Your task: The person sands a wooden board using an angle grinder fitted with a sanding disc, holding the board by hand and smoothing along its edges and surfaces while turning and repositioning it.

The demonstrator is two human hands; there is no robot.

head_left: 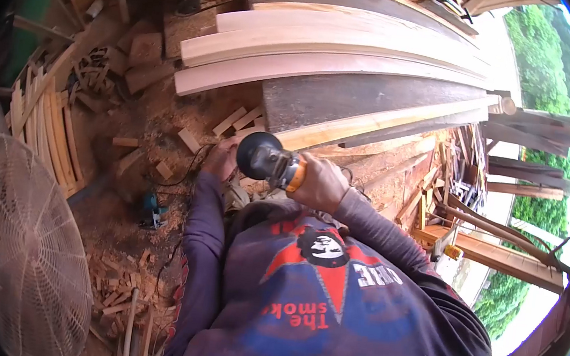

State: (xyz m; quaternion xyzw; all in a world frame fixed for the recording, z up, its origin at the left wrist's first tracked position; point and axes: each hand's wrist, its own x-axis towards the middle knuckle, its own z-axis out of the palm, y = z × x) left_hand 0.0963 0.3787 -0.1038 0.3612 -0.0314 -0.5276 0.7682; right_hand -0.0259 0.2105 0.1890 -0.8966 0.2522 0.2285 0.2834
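Observation:
My right hand [323, 184] is wrapped round the orange and grey body of an angle grinder [278, 167]. The grinder's round black pad [256, 155] faces up and to the left, in front of my body. Close beside the pad is my left hand [222, 159]; its fingers are partly hidden, so I cannot tell if they grip anything. Just beyond both hands, a long wooden beam [383, 121] lies along the near edge of a dark bench board [350, 100]. Several pale planed planks [333, 67] rest across the bench farther back.
A large mesh fan [23, 254] stands at the left. A teal power tool [153, 212] lies on the sawdust-covered floor, with a dark cord nearby. Wood offcuts [191, 140] are scattered there. Wood strips [58, 131] lean at the left, and scrap sticks [466, 160] pile up at the right.

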